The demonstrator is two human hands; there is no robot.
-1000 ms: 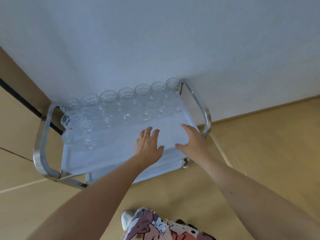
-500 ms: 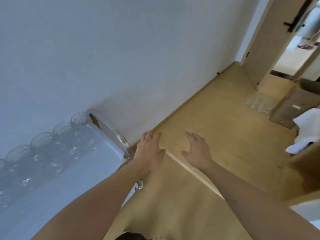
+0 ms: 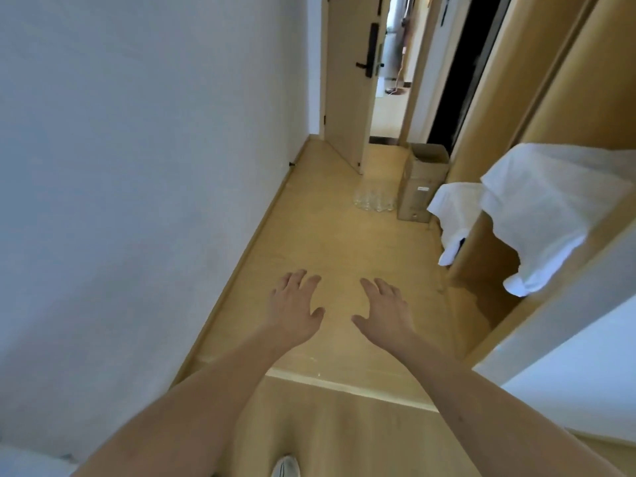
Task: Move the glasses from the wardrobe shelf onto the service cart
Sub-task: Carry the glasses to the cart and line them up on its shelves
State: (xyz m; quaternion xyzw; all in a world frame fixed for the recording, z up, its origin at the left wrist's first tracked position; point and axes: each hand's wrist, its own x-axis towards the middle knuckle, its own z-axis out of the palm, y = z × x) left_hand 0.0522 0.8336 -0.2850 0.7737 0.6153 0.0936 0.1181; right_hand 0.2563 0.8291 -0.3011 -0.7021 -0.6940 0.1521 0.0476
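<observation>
Glasses (image 3: 374, 198) sat far down the floor (image 3: 330, 242), touching neither hand.
Near: left hand (image 3: 295, 311) and right hand (image 3: 382, 310) hovered palms-down, fingers spread, empty. Farther: glasses clustered just left of cardboard box (image 3: 421, 182), beyond white cloth (image 3: 537, 208) at right.

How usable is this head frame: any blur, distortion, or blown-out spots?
Head view: wide-angle bending bows the wall and wardrobe edges; the white cloth and far doorway are overexposed; the clear glasses on the floor are small and soft, uncountable; both the left hand and right hand are reasonably sharp, open, empty; lighting is even with faint shadows.
</observation>
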